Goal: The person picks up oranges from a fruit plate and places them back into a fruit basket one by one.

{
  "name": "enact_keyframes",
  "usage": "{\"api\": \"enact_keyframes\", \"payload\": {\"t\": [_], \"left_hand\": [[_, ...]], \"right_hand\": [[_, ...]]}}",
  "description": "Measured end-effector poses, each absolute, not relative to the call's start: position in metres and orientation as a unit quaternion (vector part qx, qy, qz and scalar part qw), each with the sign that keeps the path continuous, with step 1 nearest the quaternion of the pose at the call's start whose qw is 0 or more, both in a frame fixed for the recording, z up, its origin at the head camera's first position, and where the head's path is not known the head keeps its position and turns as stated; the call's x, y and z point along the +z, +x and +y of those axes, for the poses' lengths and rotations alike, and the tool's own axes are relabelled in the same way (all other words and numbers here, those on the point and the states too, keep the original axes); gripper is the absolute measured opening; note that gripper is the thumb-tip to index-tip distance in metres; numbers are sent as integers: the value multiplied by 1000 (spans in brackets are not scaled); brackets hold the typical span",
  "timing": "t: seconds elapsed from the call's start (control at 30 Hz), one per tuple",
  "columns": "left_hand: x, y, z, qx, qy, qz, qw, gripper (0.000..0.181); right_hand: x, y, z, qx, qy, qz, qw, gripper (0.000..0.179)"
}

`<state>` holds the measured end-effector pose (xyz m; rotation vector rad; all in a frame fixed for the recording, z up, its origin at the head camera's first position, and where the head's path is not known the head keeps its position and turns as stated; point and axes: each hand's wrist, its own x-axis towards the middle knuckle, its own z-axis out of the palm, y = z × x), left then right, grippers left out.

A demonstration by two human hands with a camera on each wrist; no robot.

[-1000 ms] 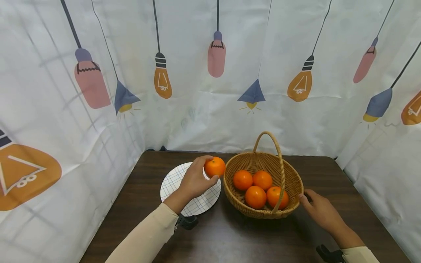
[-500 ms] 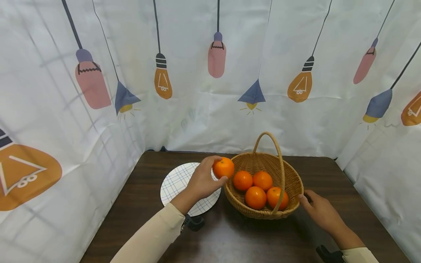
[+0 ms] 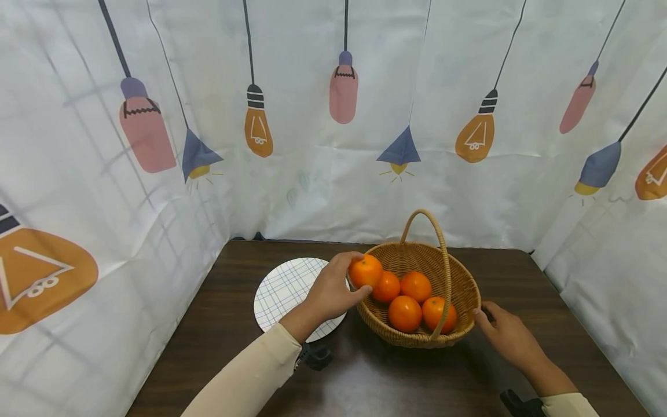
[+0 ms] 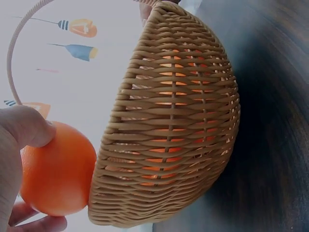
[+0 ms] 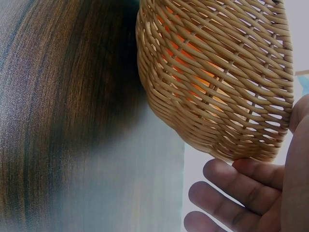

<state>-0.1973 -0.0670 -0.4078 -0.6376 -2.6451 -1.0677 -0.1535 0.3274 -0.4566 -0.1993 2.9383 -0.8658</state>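
Note:
In the head view my left hand (image 3: 333,292) grips an orange (image 3: 366,271) between thumb and fingers at the left rim of a wicker basket (image 3: 388,334). The left wrist view has this held orange (image 4: 60,171) right beside the basket's rim, level with it. Several more oranges (image 3: 405,313) lie inside the basket, under its arched handle (image 3: 446,272). On the opposite side my right hand (image 3: 513,339) holds the basket's rim. Seen from the right wrist, the thumb lies at the rim and a fingertip touches the outer weave (image 5: 217,82); the other fingers are spread below.
A round white plate (image 3: 283,295) with a blue grid pattern lies left of the basket, partly behind the left hand. Both stand on a dark wooden table (image 3: 365,382). A white curtain (image 3: 323,191) printed with lamps encloses the back and sides.
My left hand has carried the orange rightward from above the plate to the basket's left rim, slightly lower at the end. The right hand and the basket have stayed in place.

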Motion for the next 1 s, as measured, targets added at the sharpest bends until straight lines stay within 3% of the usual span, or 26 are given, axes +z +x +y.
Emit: {"api": "enact_keyframes", "payload": {"t": [0.57, 1.0], "left_hand": [[-413, -194, -64, -358, -222, -902, 95, 55], [-420, -187, -90, -375, -195, -901, 103, 52]], "right_hand": [[-460, -153, 326, -281, -66, 957, 27, 67], [-458, -150, 325, -268, -81, 960, 3, 65]]}}
